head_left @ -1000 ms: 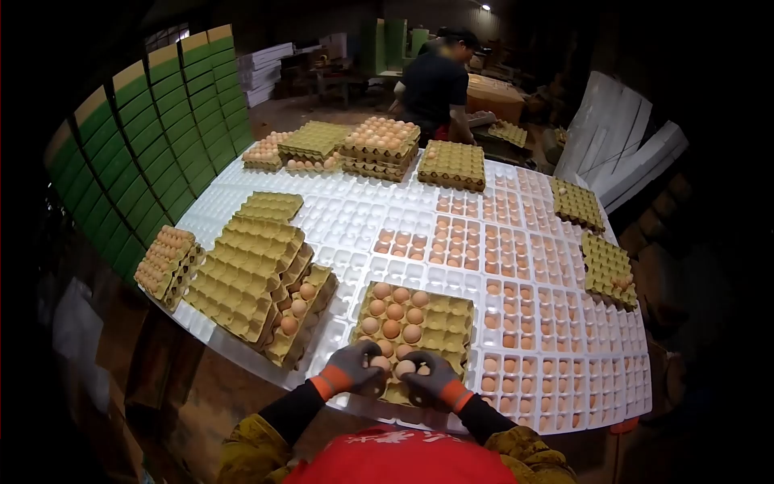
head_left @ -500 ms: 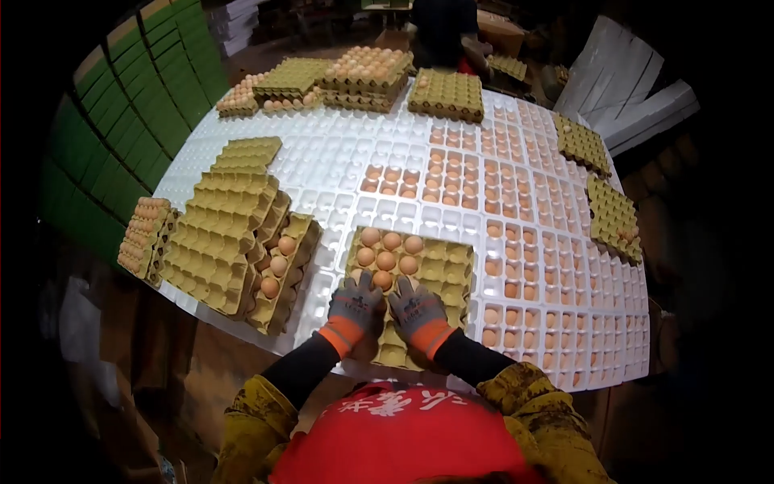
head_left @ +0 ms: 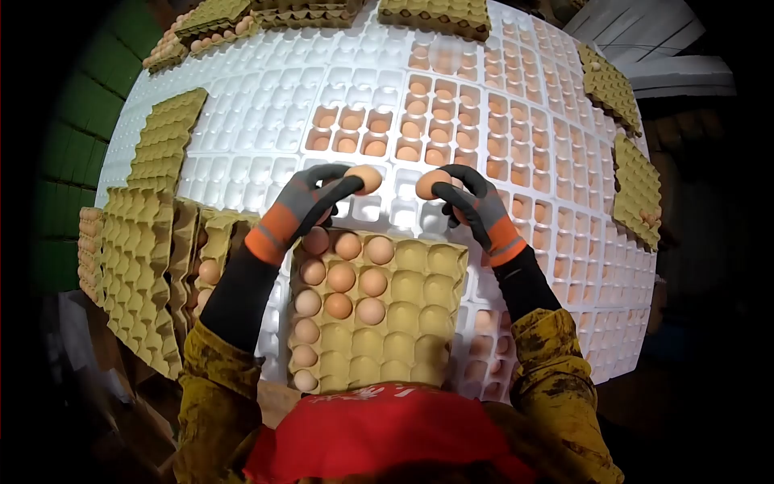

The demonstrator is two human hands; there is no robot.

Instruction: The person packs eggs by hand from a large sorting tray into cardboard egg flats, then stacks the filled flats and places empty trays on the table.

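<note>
My left hand (head_left: 316,196), in a grey and orange glove, pinches a brown egg (head_left: 365,179) above the white plastic trays. A second egg shows partly under its palm. Opposite it, my right hand (head_left: 472,198) holds another brown egg (head_left: 433,185) between thumb and fingers, with a further egg partly visible beneath. Just below both hands lies a yellowish pulp tray (head_left: 401,355), with eggs in its left columns and bare cups on the right. White trays (head_left: 278,109) beyond the hands have empty cells, while white trays further right hold eggs.
Stacked pulp trays (head_left: 137,266) stand at the left, some with eggs. More pulp trays (head_left: 435,18) line the table's far edge, and others (head_left: 637,189) lie along the right edge. Green crates (head_left: 68,181) rise at the far left. White slabs (head_left: 653,48) lie at the upper right.
Both hands have moved from the near pulp tray forward over the white trays, each with eggs now in its fingers. The view has tilted down, and the co-worker is out of view.
</note>
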